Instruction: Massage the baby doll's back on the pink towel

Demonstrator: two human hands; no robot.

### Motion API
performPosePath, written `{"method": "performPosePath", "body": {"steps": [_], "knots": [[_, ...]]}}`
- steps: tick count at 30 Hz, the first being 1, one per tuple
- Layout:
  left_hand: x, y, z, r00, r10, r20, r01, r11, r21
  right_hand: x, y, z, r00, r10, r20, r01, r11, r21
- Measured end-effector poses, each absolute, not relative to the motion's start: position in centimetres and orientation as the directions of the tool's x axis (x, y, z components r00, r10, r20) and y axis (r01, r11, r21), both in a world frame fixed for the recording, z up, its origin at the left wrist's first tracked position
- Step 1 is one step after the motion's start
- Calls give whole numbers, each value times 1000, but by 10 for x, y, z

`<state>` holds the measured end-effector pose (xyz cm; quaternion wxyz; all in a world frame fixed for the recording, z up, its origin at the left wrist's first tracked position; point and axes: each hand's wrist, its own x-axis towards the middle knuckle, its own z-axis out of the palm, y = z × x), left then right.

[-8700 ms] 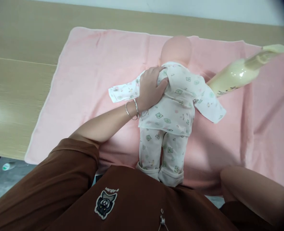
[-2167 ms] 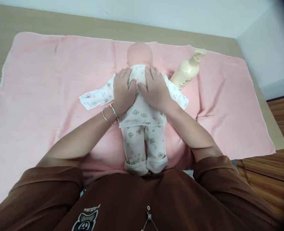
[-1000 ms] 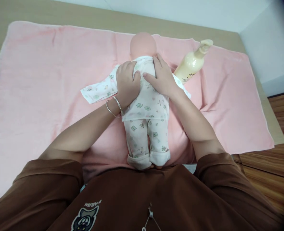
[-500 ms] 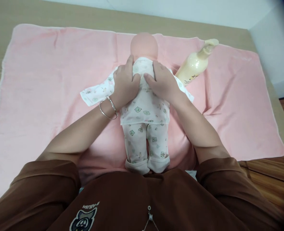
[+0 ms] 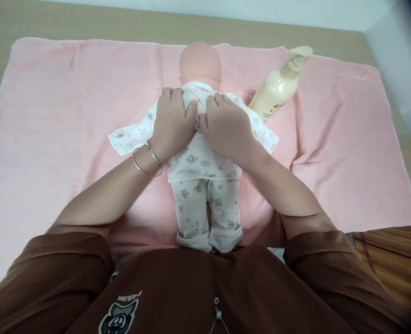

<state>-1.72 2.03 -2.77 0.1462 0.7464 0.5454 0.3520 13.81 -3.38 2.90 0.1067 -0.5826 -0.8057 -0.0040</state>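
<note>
A baby doll [image 5: 205,185] in a printed white suit lies face down on a pink towel [image 5: 69,116], head away from me. My left hand [image 5: 172,123], with two thin bangles at the wrist, lies flat on the left side of the doll's upper back, fingers stretched out. Beside it my right hand [image 5: 226,127] presses flat on the right side of the back. The thumbs nearly meet over the spine. Neither hand holds anything.
A cream pump bottle [image 5: 278,88] lies on the towel just right of the doll's shoulder. The towel covers a light wooden table [image 5: 87,21] that ends at the right, where a wooden floor [image 5: 393,260] shows. A pale wall runs behind.
Both hands have slid a little down the doll's back from the neck toward the shoulder blades. The view has shifted slightly; the bottle has not moved.
</note>
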Motion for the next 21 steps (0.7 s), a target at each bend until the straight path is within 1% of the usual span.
{"method": "performPosePath", "body": {"steps": [3, 5, 7, 11, 14, 17, 21], "knots": [[-12, 5, -23, 224, 887, 403, 681, -438, 586, 148, -15, 23, -219, 964, 152, 949, 247, -198], [-10, 2, -21, 247, 873, 421, 666, -469, 580, 152, -6, 22, -190, 974, 119, 951, 213, -224], [-13, 8, -22, 236, 877, 418, 669, -459, 584, 151, -8, 22, -195, 973, 125, 958, 216, -189], [-22, 30, -30, 204, 910, 362, 706, -393, 589, 136, -37, 28, -240, 954, 179, 968, 249, -33], [-23, 33, -35, 205, 911, 359, 725, -387, 569, 129, -49, 30, -243, 951, 190, 968, 249, -7], [-17, 17, -31, 248, 876, 413, 724, -451, 522, 136, -35, 26, -257, 949, 182, 961, 272, -59], [-8, -12, -16, 345, 804, 484, 727, -555, 403, 152, -5, 19, -240, 963, 122, 951, 258, -169]]}}
